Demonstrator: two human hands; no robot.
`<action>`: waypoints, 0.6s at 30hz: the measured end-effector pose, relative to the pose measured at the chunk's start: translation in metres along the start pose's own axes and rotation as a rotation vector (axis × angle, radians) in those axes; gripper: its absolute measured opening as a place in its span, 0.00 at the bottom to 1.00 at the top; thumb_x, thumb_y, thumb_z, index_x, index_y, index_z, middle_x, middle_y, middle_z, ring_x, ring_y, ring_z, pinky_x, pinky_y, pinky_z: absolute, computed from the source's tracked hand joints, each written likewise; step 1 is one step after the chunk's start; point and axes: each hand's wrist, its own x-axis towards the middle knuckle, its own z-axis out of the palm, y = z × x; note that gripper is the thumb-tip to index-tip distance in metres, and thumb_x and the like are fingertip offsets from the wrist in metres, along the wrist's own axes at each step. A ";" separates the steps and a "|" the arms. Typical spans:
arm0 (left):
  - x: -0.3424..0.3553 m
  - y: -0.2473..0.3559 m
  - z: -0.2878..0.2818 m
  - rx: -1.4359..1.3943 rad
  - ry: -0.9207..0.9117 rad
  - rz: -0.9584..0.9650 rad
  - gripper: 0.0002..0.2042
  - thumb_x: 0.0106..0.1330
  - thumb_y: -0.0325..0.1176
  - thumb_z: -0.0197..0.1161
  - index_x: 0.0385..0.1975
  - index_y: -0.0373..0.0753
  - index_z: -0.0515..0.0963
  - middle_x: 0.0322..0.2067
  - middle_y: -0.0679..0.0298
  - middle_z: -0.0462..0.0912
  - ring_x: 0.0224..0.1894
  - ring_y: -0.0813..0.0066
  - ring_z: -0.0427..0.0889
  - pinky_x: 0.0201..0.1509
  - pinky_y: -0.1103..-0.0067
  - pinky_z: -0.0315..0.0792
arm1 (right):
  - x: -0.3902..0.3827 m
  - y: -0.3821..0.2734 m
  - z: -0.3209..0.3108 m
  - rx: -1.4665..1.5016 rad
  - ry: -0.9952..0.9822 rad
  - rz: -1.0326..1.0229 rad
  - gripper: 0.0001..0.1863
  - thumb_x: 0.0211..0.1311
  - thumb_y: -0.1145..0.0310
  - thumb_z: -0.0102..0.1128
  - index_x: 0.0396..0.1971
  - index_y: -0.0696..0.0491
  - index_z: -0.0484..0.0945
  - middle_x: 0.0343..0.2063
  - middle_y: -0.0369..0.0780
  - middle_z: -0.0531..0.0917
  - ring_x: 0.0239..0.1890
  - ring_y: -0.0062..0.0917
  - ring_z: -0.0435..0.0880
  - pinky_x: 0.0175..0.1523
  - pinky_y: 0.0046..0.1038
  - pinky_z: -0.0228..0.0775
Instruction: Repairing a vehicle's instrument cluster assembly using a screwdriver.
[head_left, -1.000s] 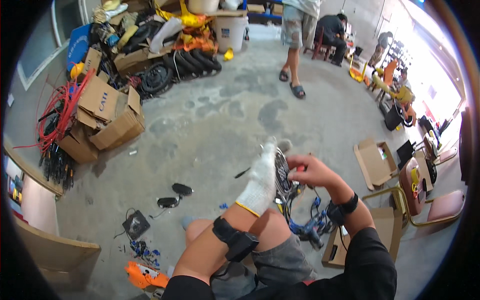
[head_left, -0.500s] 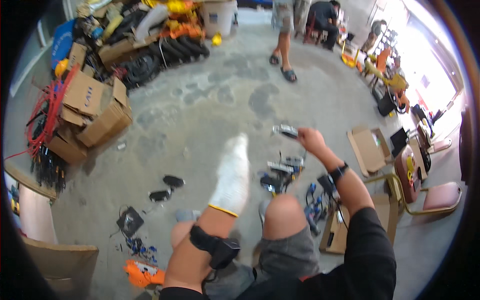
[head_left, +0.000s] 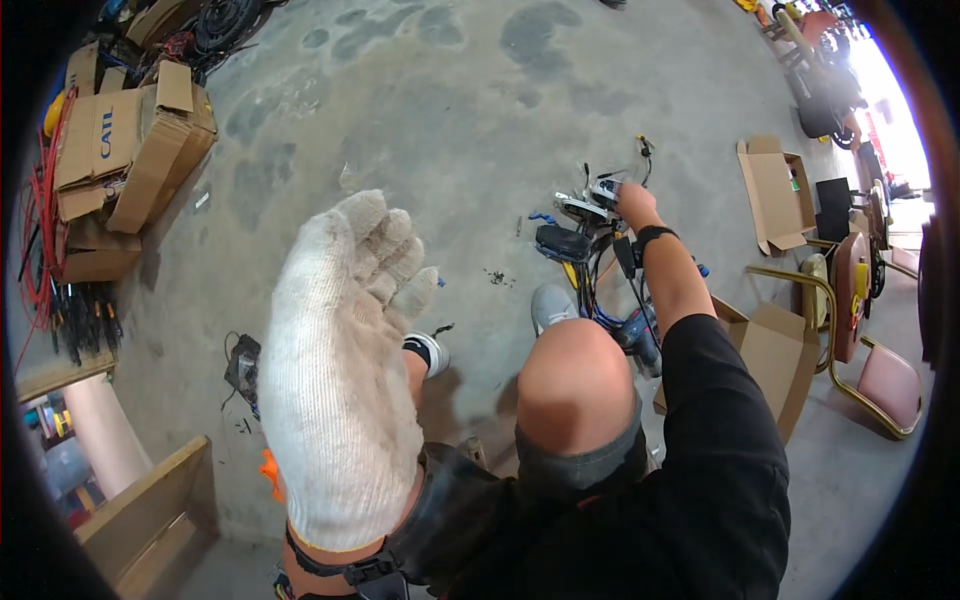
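My left hand (head_left: 345, 370), in a white knitted glove, is raised close to the camera with its fingers loosely curled and apart, holding nothing that I can see. My right hand (head_left: 636, 205) grips a silver-and-black part (head_left: 606, 194) at the top of a heap of devices and cables on the concrete floor. Beside it lie another silver piece (head_left: 580, 208), a dark oval piece (head_left: 560, 243), tangled wires (head_left: 592, 285) and a blue power tool (head_left: 640, 330). A black flat piece (head_left: 243, 366) lies left of my gloved hand.
Cardboard boxes (head_left: 125, 160) and red tubing (head_left: 40, 230) lie at left above a wooden board (head_left: 140, 510). At right are open cartons (head_left: 770, 195), folding chairs (head_left: 885, 390) and a scooter-like vehicle (head_left: 820, 95). My bent knee (head_left: 573, 385) is below the heap.
My gloved hand has left the silver part and risen toward the camera. My right hand has carried that part down to the floor heap. The view has tilted downward.
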 end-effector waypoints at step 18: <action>-0.012 -0.029 0.031 0.505 -0.080 0.433 0.12 0.71 0.38 0.53 0.43 0.36 0.75 0.43 0.50 0.80 0.49 0.51 0.78 0.55 0.62 0.70 | -0.205 0.045 0.022 0.039 -0.153 -0.536 0.20 0.61 0.55 0.53 0.33 0.57 0.85 0.37 0.53 0.85 0.39 0.47 0.85 0.44 0.46 0.76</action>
